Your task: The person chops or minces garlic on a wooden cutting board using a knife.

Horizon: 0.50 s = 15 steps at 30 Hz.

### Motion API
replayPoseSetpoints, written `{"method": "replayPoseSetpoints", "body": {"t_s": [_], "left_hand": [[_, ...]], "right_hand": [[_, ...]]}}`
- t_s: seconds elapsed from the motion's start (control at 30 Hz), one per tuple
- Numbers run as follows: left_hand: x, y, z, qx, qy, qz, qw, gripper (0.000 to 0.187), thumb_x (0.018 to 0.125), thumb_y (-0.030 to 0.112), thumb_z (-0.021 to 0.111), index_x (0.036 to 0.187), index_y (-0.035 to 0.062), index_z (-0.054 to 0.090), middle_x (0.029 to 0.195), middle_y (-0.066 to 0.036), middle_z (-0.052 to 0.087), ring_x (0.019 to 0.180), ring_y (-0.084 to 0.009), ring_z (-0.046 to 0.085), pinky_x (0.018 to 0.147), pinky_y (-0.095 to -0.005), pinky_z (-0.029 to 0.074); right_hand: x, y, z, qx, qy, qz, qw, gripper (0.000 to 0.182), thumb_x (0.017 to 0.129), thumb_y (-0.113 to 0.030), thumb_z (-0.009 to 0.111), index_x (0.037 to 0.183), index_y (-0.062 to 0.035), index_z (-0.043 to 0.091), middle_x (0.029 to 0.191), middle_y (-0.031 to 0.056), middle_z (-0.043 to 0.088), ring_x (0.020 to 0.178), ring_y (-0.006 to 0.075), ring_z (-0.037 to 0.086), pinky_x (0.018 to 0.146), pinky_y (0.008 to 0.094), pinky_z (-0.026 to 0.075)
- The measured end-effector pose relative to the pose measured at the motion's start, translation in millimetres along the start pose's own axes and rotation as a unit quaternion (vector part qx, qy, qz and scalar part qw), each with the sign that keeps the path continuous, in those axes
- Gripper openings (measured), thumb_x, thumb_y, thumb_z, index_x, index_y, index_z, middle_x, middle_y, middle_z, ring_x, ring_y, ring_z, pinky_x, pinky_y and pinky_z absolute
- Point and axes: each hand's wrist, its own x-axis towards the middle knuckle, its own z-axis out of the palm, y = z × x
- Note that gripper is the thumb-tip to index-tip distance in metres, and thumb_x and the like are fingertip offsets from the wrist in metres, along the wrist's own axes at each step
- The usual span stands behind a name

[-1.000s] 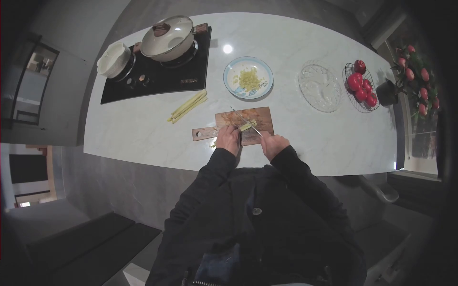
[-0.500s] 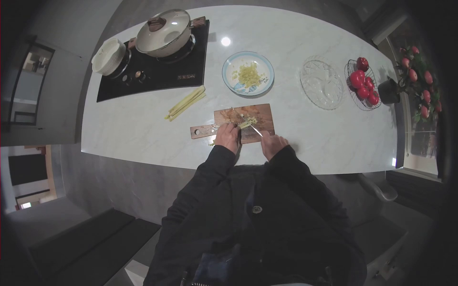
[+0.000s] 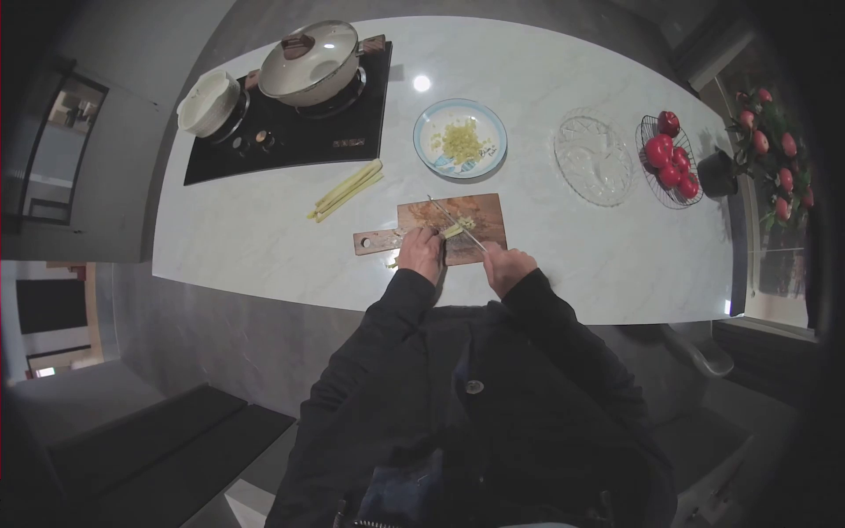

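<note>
White marble table (image 3: pixel 264 238) fills the upper half of the head view, seen from above.

Centre of frame: wooden cutting board (image 3: pixel 458 227), handle pointing left, lying flat on the table. Left hand (image 3: pixel 422 253) sits at the board's lower left edge, fingers curled down and pressed on a pale green stalk (image 3: pixel 451 232) that lies across the board. Right hand (image 3: pixel 507 267) is just right of it, at the board's lower right corner, closed around the handle of a knife (image 3: pixel 458 223); the blade runs up and left over the board, across the stalk's end. Whether the edge touches the stalk is too small to tell.

Above the board: blue-rimmed plate (image 3: pixel 459 139) holding a heap of chopped yellow-green pieces. Left of the board, well apart: a bundle of uncut stalks (image 3: pixel 346 190) lying diagonally.

Upper left: black cooktop (image 3: pixel 290 141) with a lidded cream pot (image 3: pixel 310 64) and a smaller white pot (image 3: pixel 209 103).

Right side: clear glass dish (image 3: pixel 593 160), then a wire basket of red tomatoes (image 3: pixel 668 161) near the table's edge.

Dark sleeves and jacket fill the lower centre.
</note>
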Motion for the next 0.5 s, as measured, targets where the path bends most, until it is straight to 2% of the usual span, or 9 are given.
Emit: {"method": "replayPoseSetpoints", "body": {"t_s": [0.1,0.2,0.3,0.4,0.5], "left_hand": [[-1,-2,4,-0.011,0.011,0.002,1.0,0.01,0.079,0.0,0.065,0.085,0.0041,0.072,0.08,-0.008,0.061,0.077,-0.0256,0.055,0.068,-0.0368,0.046],[-2,-2,3,-0.01,0.0,-0.003,1.0,0.013,0.079,0.0,0.066,0.089,0.0035,0.072,0.084,-0.009,0.063,0.08,-0.0262,0.056,0.072,-0.0369,0.047],[0,-2,0,-0.016,0.009,0.006,1.0,0.012,0.079,-0.002,0.066,0.088,0.0015,0.072,0.083,-0.011,0.063,0.078,-0.0273,0.056,0.07,-0.0373,0.048],[0,-3,0,-0.007,0.0,0.007,1.0,0.012,0.078,0.003,0.068,0.09,0.0031,0.073,0.08,-0.009,0.062,0.078,-0.0255,0.056,0.072,-0.0356,0.047],[-1,-2,3,0.001,-0.023,-0.006,1.0,0.013,0.08,0.007,0.07,0.092,0.0048,0.073,0.082,-0.008,0.063,0.081,-0.0247,0.056,0.074,-0.0351,0.048]], "right_hand": [[-8,0,-2,-0.033,-0.029,0.044,0.998,0.013,0.096,-0.024,0.048,0.089,-0.0129,0.048,0.059,0.0135,0.06,0.052,0.0394,0.059,0.047,0.046,0.046],[-6,-8,-25,0.006,-0.152,0.077,0.985,0.016,0.096,-0.013,0.038,0.098,-0.0037,0.051,0.075,0.0224,0.064,0.069,0.0461,0.063,0.061,0.0514,0.05],[0,-3,-3,0.018,-0.095,0.065,0.993,0.015,0.094,-0.011,0.037,0.089,-0.0034,0.049,0.067,0.0227,0.062,0.061,0.049,0.059,0.054,0.0539,0.046],[12,-9,3,0.036,-0.03,0.055,0.997,0.012,0.095,-0.017,0.046,0.089,-0.0079,0.051,0.064,0.0194,0.062,0.058,0.0476,0.059,0.052,0.0541,0.046],[31,-17,-1,0.016,-0.083,0.056,0.995,0.016,0.096,-0.021,0.047,0.098,-0.0073,0.055,0.073,0.019,0.066,0.065,0.0426,0.063,0.056,0.0508,0.05]]}}
